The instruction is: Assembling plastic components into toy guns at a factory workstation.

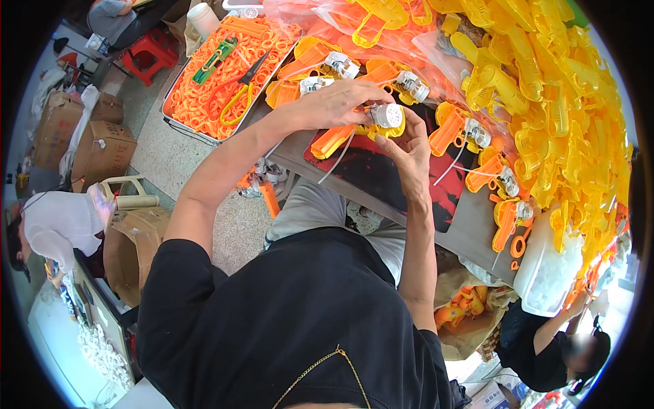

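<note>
My left hand (340, 102) and my right hand (409, 153) meet over the work table, both gripping one orange and yellow toy gun part (344, 136) with a white round motor piece (388, 116) at its end. A thin white tube (338, 158) hangs from the part. The left hand covers the part's top; the right hand's fingers press the white piece from below. Under them lies a black and red mat (368, 174).
A metal tray (178, 75) of orange rings holds a green tool and yellow-handled pliers (242, 88). Several assembled orange parts (477, 136) lie on the table. A yellow part heap (558, 102) fills the right. A white tub (548, 266) stands near. Other people sit around; cardboard boxes (102, 146) stand left.
</note>
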`<move>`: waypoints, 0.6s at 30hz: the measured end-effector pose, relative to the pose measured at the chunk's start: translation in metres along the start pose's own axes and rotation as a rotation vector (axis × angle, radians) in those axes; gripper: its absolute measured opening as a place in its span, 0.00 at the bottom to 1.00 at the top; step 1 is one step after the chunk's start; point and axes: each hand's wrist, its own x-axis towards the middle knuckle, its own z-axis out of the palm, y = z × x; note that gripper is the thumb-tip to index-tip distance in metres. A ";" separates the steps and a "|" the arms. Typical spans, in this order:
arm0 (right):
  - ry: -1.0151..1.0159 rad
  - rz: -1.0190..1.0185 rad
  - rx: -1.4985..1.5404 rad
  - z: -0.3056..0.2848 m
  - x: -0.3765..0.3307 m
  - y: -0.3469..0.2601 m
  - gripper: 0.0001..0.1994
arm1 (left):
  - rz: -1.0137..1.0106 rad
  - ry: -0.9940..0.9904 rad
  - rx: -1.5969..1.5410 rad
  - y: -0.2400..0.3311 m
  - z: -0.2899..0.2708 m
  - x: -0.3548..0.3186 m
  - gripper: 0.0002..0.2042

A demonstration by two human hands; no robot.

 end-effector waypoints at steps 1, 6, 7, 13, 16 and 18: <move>0.003 -0.001 -0.001 0.001 0.000 -0.001 0.35 | 0.002 -0.001 -0.001 0.001 0.000 0.000 0.25; 0.027 -0.035 0.013 0.005 0.003 0.000 0.34 | -0.031 0.021 0.004 0.007 -0.001 0.000 0.25; 0.029 -0.036 0.013 0.006 0.003 0.000 0.34 | -0.030 0.020 0.003 0.006 -0.001 -0.001 0.25; 0.062 -0.037 -0.025 0.009 0.003 -0.003 0.33 | -0.040 0.003 0.050 0.003 0.004 0.000 0.26; 0.067 -0.019 -0.019 0.008 0.004 -0.003 0.33 | 0.005 0.014 0.075 0.009 0.004 0.001 0.26; 0.071 -0.016 -0.011 0.007 0.005 -0.003 0.32 | 0.002 0.009 0.132 0.014 0.006 0.003 0.26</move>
